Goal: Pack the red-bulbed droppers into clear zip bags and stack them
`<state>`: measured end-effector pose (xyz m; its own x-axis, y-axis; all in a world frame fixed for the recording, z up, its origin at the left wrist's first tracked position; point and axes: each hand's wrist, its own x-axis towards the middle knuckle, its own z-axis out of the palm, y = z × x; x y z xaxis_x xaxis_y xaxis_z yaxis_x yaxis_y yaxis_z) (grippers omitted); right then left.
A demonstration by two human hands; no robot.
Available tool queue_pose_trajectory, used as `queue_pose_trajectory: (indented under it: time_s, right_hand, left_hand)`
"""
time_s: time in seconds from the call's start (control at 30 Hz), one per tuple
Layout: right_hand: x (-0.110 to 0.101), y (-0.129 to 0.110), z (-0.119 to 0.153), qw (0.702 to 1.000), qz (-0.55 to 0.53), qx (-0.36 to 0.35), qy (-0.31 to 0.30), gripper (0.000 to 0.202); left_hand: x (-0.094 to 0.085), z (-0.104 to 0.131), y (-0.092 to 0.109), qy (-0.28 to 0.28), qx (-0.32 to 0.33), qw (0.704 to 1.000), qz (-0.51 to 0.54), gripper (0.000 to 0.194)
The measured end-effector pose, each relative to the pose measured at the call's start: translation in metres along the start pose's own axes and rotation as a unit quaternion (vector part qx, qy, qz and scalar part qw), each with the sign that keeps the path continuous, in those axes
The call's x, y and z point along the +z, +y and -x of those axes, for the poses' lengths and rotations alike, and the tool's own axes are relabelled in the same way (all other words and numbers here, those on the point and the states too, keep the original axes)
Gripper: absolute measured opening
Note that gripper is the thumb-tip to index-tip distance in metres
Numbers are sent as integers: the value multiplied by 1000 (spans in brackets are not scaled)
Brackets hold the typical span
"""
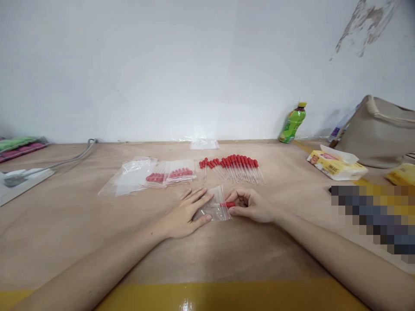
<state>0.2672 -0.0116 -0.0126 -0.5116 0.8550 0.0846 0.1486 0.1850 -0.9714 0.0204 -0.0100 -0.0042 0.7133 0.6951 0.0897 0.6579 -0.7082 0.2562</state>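
Observation:
My left hand (189,211) lies flat with fingers spread, pressing a clear zip bag (212,211) onto the table. My right hand (251,205) pinches a dropper (229,204) by its red rubber bulb, at the bag's right edge. The dropper's thin stem reaches into the bag. Behind my hands, a row of red-bulbed droppers (240,166) lies side by side. To their left are filled zip bags (180,172) with several droppers each, beside a stack of clear bags (132,172) that look flat.
A green bottle (292,123) stands against the wall. On the right are a yellow tissue pack (337,164), a beige bag (379,134) and a blurred-out patch (376,220). A grey cable (71,160) runs to a white power strip (27,179) on the left. Another clear bag (204,144) lies by the wall.

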Motion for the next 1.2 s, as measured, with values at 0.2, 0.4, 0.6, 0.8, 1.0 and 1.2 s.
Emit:
queue_pose_trajectory:
  time_s: [0.2, 0.4, 0.6, 0.8, 1.0, 1.2]
  right_hand:
    - [8, -6, -5, 999, -24, -31, -24, 16]
    - [-2, -8, -4, 997, 79, -17, -13, 11]
    - [-15, 1, -10, 989, 133, -24, -56, 18]
    - [-7, -1, -13, 990, 116, -57, -57, 24]
    - [5, 5, -13, 993, 110, 20, 23, 27]
    - [-6, -7, -7, 983, 163, -70, -47, 44]
  left_hand:
    - [2, -3, 3, 65, 20, 998, 17, 54]
    - [-14, 4, -7, 28, 40, 995, 86, 50]
    - [-20, 12, -24, -16, 88, 991, 98, 54]
    - [-17, 8, -24, -20, 106, 989, 98, 50]
    - [-17, 8, -22, -12, 114, 988, 105, 44]
    - [-16, 8, -24, -15, 137, 986, 97, 40]
